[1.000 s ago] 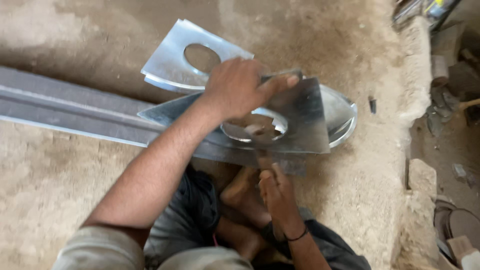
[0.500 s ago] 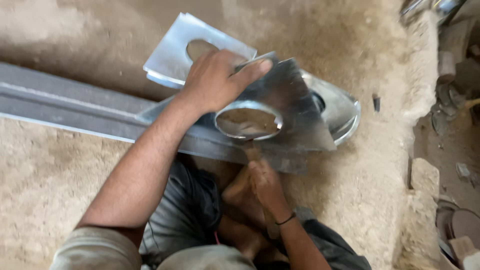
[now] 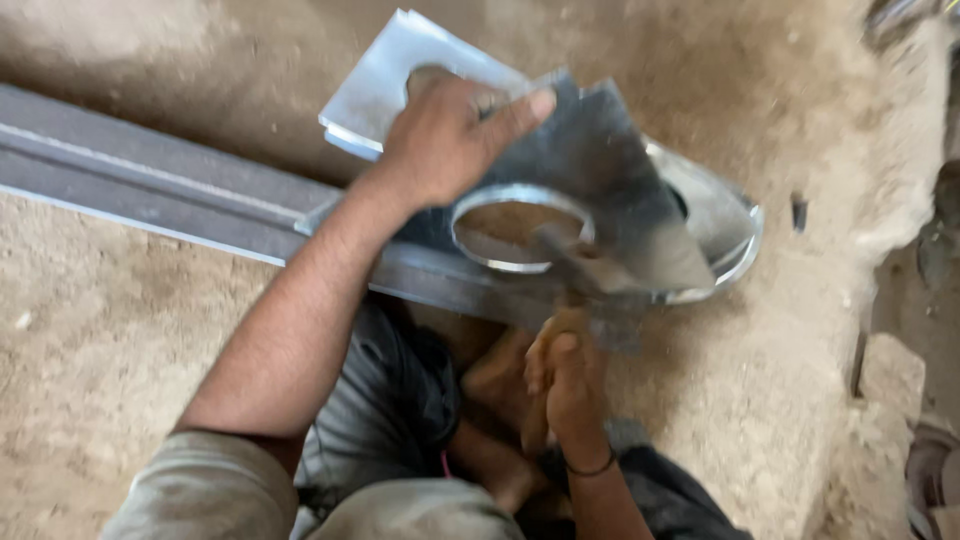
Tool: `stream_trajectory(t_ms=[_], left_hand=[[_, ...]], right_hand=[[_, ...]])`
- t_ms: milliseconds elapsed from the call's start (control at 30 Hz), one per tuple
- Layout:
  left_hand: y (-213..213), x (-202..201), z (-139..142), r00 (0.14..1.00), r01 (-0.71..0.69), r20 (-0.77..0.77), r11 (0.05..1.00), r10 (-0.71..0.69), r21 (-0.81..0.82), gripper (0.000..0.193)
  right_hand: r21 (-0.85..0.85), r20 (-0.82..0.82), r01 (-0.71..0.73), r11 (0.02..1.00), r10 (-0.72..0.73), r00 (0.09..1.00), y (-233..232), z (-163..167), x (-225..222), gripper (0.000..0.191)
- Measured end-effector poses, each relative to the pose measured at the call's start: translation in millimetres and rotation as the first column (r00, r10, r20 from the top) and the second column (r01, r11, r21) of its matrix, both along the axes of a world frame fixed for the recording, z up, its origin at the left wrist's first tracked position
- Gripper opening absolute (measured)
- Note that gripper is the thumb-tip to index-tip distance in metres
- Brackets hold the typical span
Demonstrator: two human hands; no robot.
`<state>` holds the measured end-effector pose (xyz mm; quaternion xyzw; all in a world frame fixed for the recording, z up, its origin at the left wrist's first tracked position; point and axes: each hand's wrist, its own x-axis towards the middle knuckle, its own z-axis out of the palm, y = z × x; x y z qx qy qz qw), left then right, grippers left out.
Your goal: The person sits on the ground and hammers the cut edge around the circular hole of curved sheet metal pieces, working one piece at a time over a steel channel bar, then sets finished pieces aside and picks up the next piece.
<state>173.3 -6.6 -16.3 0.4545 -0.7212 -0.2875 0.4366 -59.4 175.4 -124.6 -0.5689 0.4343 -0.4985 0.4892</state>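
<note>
Two bare hands work a metal sheet with a round hole over a steel beam on a dirt floor.

The left hand (image 3: 450, 140) lies spread on the upper edge of the dull grey metal sheet (image 3: 600, 180), fingers and thumb clasped over that edge — its grip closed on the sheet, which is tilted and rests across the long grey steel beam (image 3: 150, 190). Just below this grip is the sheet's round hole (image 3: 520, 228), its rim bright and raised. The right hand (image 3: 565, 385) is clenched around a pale wooden handle (image 3: 565, 325); the blurred dark hammer head (image 3: 565, 250) above this grip meets the hole's rim. Behind the left grip lies a second flat shiny sheet (image 3: 390, 80) with its own hole. Right of the held sheet sits a curved, polished metal piece (image 3: 725, 230). The floor (image 3: 120, 380) is rough, sandy earth.
</note>
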Motion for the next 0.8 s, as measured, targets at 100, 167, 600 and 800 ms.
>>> stream_trajectory(t_ms=[100, 167, 600, 800], left_hand=[[-3, 2, 0, 0.998, -0.053, 0.036, 0.999, 0.054, -0.010, 0.073], [-4, 3, -1, 0.994, -0.072, -0.089, 0.982, 0.057, -0.173, 0.071], [-11, 6, -5, 0.998, -0.043, -0.055, 0.999, 0.042, -0.023, 0.066], [-13, 10, -10, 0.997, -0.080, 0.033, 0.977, 0.075, 0.199, 0.070]], right_hand=[[0.090, 0.103, 0.131, 0.987, -0.141, 0.985, 0, -2, 2, 0.039], [0.329, -0.037, 0.043, 0.943, -0.033, 0.999, 0, -4, 4, 0.040], [0.485, 0.012, 0.078, 0.871, -0.095, 0.995, -2, -11, 4, 0.036], [0.554, -0.062, 0.053, 0.831, -0.022, 0.998, -5, -16, 4, 0.039]])
